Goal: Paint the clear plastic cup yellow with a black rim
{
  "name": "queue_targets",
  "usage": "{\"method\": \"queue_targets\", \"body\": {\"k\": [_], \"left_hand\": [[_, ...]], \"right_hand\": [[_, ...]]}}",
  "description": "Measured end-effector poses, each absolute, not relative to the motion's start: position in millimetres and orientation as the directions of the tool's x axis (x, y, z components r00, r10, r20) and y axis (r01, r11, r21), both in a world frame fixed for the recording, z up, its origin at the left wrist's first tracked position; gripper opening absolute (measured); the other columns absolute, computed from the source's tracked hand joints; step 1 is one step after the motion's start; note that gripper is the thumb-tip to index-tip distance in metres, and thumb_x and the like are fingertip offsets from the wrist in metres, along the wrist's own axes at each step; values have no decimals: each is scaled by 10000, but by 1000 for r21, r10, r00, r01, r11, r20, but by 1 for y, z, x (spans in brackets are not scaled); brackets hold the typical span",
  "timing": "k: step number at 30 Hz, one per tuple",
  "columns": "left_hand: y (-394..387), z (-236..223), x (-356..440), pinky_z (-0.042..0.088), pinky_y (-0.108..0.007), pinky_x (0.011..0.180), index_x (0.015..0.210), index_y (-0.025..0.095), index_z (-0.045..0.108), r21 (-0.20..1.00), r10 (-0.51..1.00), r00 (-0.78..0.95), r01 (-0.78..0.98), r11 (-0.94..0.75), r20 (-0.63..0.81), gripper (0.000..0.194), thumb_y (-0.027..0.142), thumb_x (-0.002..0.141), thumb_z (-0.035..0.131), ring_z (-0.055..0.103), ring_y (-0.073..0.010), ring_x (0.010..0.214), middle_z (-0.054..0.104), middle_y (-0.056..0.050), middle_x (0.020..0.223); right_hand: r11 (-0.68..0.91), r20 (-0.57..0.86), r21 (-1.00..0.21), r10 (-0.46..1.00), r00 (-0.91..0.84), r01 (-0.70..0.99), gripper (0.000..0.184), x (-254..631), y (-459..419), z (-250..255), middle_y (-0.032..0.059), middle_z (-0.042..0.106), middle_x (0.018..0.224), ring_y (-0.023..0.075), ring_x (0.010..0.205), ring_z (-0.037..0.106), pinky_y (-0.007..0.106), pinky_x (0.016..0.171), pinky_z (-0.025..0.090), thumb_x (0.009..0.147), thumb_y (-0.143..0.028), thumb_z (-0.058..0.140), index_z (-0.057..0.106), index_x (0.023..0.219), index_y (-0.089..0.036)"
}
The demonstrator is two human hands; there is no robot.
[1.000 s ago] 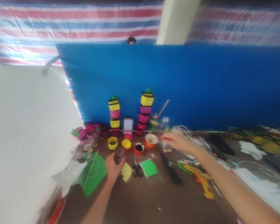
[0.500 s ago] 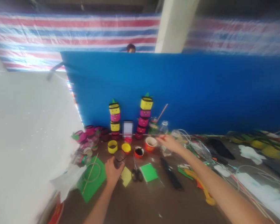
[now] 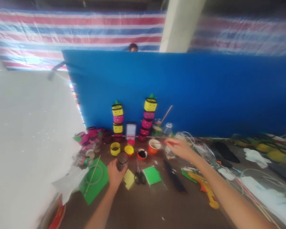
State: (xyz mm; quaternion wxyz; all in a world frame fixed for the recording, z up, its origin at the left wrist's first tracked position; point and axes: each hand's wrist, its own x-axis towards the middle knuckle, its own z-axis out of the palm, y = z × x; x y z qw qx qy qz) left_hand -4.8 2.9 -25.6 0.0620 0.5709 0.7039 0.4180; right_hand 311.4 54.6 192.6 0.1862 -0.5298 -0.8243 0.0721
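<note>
My left hand (image 3: 116, 174) is closed around a clear plastic cup (image 3: 122, 161) with a dark band at its rim. In my right hand (image 3: 181, 149) is a thin red paintbrush (image 3: 171, 143), pointing left toward the white inside of a red paper cup (image 3: 153, 149); whether its tip touches the cup is too blurred to tell. Between the hands stand a yellow ring-shaped cup (image 3: 115, 149), a small cup of yellow paint (image 3: 129, 151) and a small red cup of black paint (image 3: 142, 155). Scissors (image 3: 139, 177) lie below these.
Two stacks of yellow and magenta cups, the left stack (image 3: 117, 119) and right stack (image 3: 147, 119), stand before a blue board (image 3: 181, 92). Green sheet (image 3: 95, 181), green pad (image 3: 152, 175), black strip-like object (image 3: 174, 178) and yellow glue gun (image 3: 203, 184) lie about. A person's head shows behind the board.
My right hand has shifted slightly right, away from the red paper cup, and the paintbrush shows more clearly. My left hand keeps the clear cup in about the same place.
</note>
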Motion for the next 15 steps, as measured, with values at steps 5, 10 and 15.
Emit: {"method": "queue_targets", "body": {"k": [5,10,15], "left_hand": [[2,-23,-5,418,-402,822,1082,142,561,662,867,-332,750,4,371,567,516,656,584,564,-291,941,609,-134,986],[0,-19,-5,422,-399,817,1086,132,560,657,863,-342,754,15,372,573,517,662,579,563,-284,929,611,-132,981],[-2,-15,-3,423,-396,822,1085,123,554,663,868,-339,749,15,363,577,519,667,578,558,-282,935,609,-131,987]], "right_hand": [[573,237,-236,817,-525,785,296,313,40,189,73,680,949,193,864,625,341,800,488,837,-251,393,640,991,-195],[676,230,-130,732,-641,726,295,313,29,179,100,663,1017,203,931,621,354,833,493,827,-180,403,638,1006,-186],[712,259,-33,684,-682,701,313,315,21,162,125,639,1081,218,1000,604,379,863,490,823,-128,394,646,1002,-178]]}}
